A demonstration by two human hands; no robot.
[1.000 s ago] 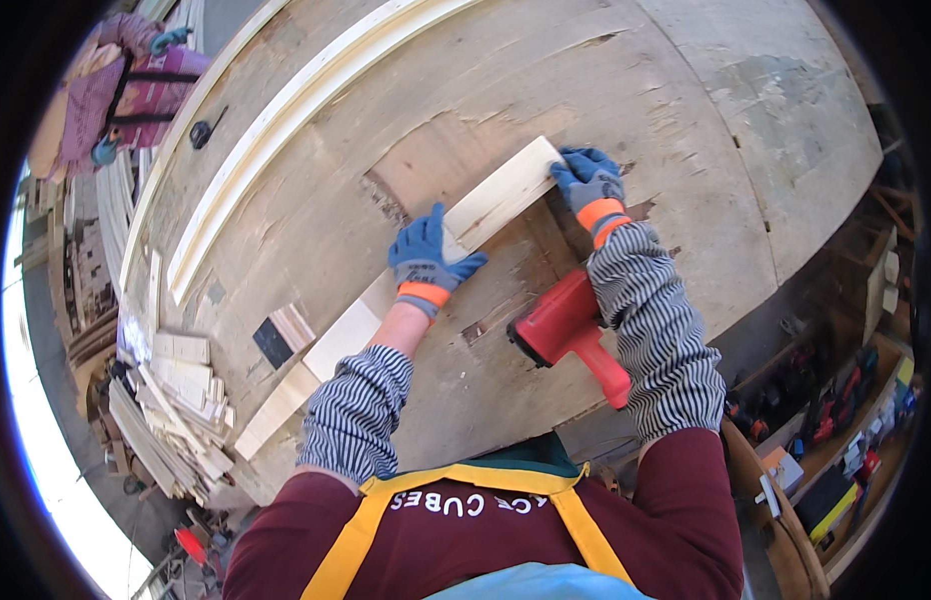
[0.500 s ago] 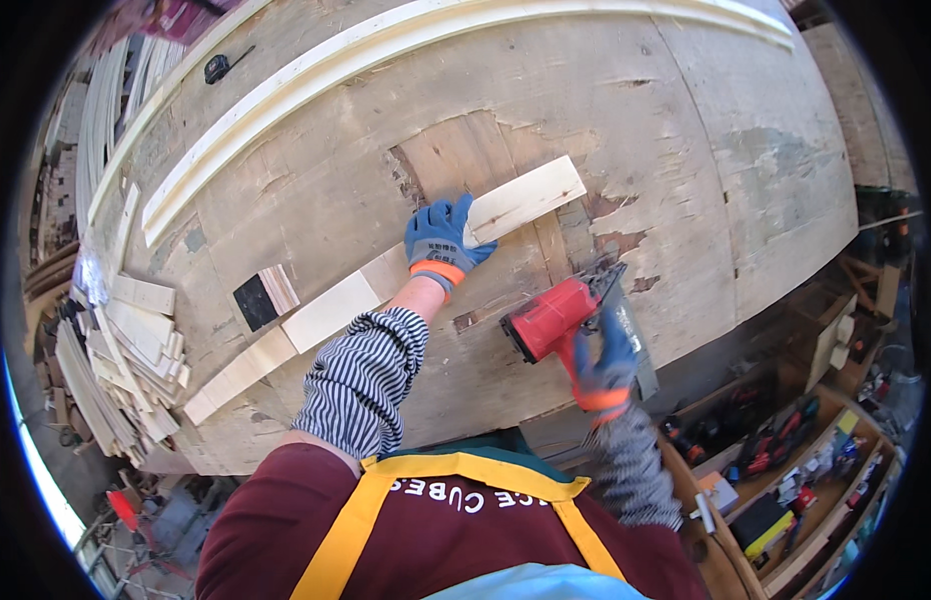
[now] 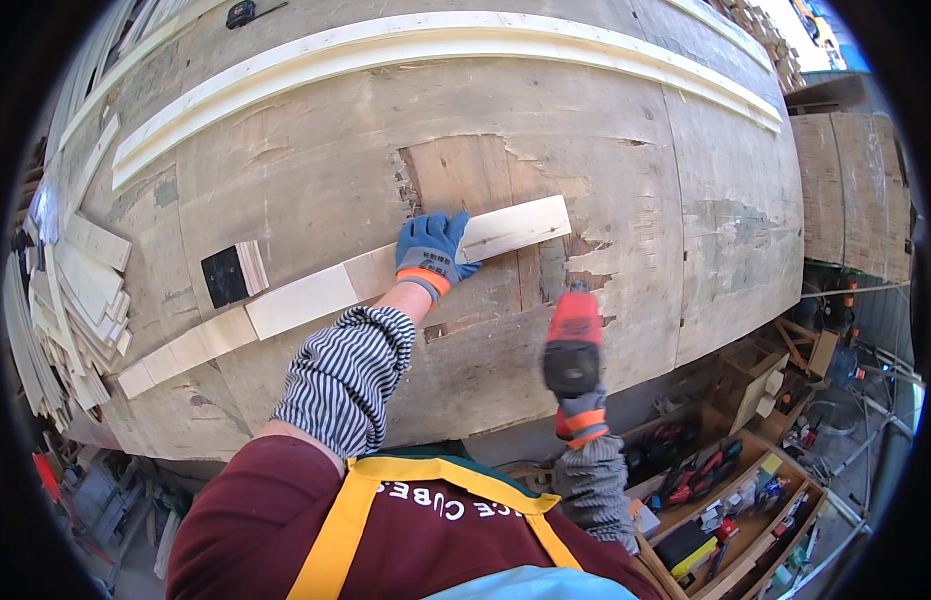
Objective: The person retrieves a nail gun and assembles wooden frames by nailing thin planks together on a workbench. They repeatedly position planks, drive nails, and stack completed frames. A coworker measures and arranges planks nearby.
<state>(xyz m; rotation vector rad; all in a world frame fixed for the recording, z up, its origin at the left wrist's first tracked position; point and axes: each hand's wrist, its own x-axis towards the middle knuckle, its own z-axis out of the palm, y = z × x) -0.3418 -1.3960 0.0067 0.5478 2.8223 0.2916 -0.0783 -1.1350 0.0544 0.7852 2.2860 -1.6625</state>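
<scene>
The left grip (image 3: 432,252) clasps a pale board (image 3: 521,227) mid-tabletop (image 3: 546,130), covering its near end. From there, at four o'clock, a blurred red tool (image 3: 574,335) mostly hides the right grip (image 3: 584,410) holding it; a crate (image 3: 812,500) lies beyond. A dark-topped block (image 3: 224,277) and farther scrap wood (image 3: 91,290) lie at nine, long strips (image 3: 466,38) at twelve, an indistinct tape measure (image 3: 241,13) at eleven.

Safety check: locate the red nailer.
The head view shows the red nailer right of centre, in the right hand, below the board under the left hand.
</scene>
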